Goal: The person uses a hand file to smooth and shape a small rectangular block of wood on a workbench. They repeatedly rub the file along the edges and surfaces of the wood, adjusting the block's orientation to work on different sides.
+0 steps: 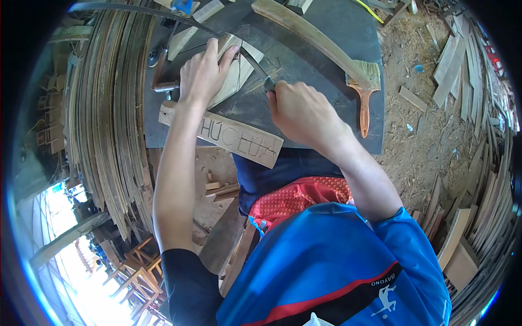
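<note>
My right hand [302,111] is closed on the handle of a long, thin dark blade or bar [255,62], which runs up and left past my left hand. My left hand [201,76] has its fingers curled over a pale wooden piece [239,79] lying angled on the dark worktop [331,136], its thumb beside the blade. Below both hands a light board [244,141] with dotted lettering lies crosswise at the worktop's near edge, partly behind my left forearm. Left of my left hand is a metal clamp-like tool [166,87].
A long curved wooden piece [304,35] and a wide paintbrush [364,103] lie on the worktop's right. Tall stacks of planks [98,108] line the left; loose boards [451,65] lie on the sawdust-covered floor at right. Wooden chair frames [136,271] stand at lower left.
</note>
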The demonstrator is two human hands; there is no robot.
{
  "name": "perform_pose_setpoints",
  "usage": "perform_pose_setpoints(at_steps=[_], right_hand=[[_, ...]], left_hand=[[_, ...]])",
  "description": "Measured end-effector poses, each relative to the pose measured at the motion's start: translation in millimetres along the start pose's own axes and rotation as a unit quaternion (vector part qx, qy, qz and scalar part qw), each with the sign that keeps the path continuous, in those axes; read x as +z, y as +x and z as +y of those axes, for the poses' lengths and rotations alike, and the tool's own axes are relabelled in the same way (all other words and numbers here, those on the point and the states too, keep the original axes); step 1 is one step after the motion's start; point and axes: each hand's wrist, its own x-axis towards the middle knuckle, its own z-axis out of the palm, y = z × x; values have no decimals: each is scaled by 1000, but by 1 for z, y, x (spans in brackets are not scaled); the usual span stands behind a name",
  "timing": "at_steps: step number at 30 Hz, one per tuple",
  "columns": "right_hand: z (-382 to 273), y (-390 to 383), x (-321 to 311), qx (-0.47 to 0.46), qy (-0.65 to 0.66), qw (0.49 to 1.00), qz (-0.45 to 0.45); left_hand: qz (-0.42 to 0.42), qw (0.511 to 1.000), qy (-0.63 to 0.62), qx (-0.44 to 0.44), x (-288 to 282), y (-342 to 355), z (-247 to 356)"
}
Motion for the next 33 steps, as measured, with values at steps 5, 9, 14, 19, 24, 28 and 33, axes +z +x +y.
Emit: perform_pose_setpoints(at_steps=[5, 9, 14, 19, 24, 28, 33], right_hand=[[16, 42, 2, 21, 58, 998, -24], [5, 58, 28, 26, 78, 997, -6], [3, -11, 31, 73, 49, 996, -25], [24, 50, 55, -28, 83, 993, 73], [4, -4, 38, 87, 82, 993, 16], [13, 21, 37, 45, 106, 993, 35], [4, 7, 51, 63, 98, 993, 31]], left_hand=[[-40, 997, 21, 63, -2, -4, 13], [-55, 998, 37, -7, -5, 8, 6], [-74, 997, 32, 3, 1, 3, -2], [-69, 997, 9, -31, -17, 2, 23], [-2, 994, 29, 101, 5, -16, 6], [-21, 997, 43, 64, 10, -6, 5], [-47, 998, 19, 46, -8, -3, 13]])
